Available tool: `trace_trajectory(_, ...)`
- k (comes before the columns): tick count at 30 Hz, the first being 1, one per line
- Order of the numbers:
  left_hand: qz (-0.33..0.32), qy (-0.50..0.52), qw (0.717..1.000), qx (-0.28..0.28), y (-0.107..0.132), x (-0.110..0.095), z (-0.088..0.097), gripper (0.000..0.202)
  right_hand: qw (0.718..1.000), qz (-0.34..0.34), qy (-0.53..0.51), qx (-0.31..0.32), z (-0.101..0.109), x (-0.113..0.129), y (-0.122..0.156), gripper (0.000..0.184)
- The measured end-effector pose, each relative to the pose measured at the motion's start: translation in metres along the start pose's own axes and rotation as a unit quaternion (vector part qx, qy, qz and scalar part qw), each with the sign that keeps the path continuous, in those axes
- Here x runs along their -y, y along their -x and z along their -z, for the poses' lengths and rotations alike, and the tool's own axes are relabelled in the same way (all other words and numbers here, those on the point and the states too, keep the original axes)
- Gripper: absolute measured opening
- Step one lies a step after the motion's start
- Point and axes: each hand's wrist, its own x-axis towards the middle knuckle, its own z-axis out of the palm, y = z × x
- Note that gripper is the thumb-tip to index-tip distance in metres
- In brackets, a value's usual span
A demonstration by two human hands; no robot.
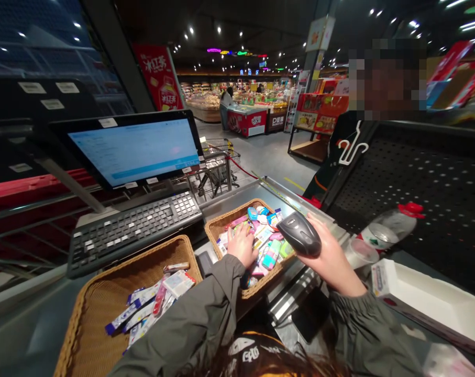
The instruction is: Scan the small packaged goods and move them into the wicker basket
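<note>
Left hand (241,243) lies in the farther wicker basket (229,220), its fingers spread and curled down among small bright packets (268,246); whether it has closed on any single packet cannot be told from this view. Going across from the left, a computer monitor (131,152) with a pale blue screen stands above a black keyboard (133,233) on the steel counter (225,204). Below the keyboard, beside the olive left sleeve (190,314), the nearer wicker basket (131,264) holds only a small pile of wrapped sticks and packets (143,309), with bare weave showing across much of its floor. By contrast, the farther basket is heaped with pink, blue and white packets, so far more lies in that one than in the nearer. Right hand (331,256) sits over the right edge of that heap, wrapped firmly around a black handheld barcode scanner (299,234) whose head tips down toward the basket. Farther right, a clear plastic bottle (390,225) with a red cap lies tilted beside a white cardboard tray (426,293), both in front of a black pegboard panel (418,199), and a person (386,78) stands beyond it.
</note>
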Motion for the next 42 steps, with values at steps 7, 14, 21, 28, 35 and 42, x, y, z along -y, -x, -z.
trace_trajectory(7, 0.035, -0.02, 0.999, -0.006, -0.013, -0.006, 0.0, 0.034, 1.0, 0.005, -0.001, 0.01, 0.0, -0.017, -0.005, 0.059)
trace_trajectory(14, 0.059, 0.005, 0.998, 0.012, -0.006, -0.001, 0.003, 0.036, 1.0, 0.003, -0.024, 0.009, -0.002, -0.026, -0.007, 0.06)
trace_trajectory(21, 0.026, 0.007, 0.998, -0.054, 0.002, 0.024, 0.033, 0.023, 0.999, 0.008, -0.035, 0.008, -0.005, -0.027, -0.008, 0.06)
trace_trajectory(28, -0.002, -0.028, 0.987, -0.157, 0.031, 0.057, 0.091, 0.021, 0.997, 0.044, -0.043, 0.051, -0.013, 0.004, -0.016, 0.056)
trace_trajectory(35, 0.032, -0.041, 0.969, -0.241, 0.076, 0.086, 0.127, 0.023, 0.986, 0.132, -0.028, 0.102, -0.036, 0.054, -0.024, 0.056)
trace_trajectory(42, 0.068, -0.068, 0.957, -0.272, 0.13, 0.121, 0.156, 0.023, 0.971, 0.197, -0.015, 0.135, -0.07, 0.111, -0.032, 0.053)
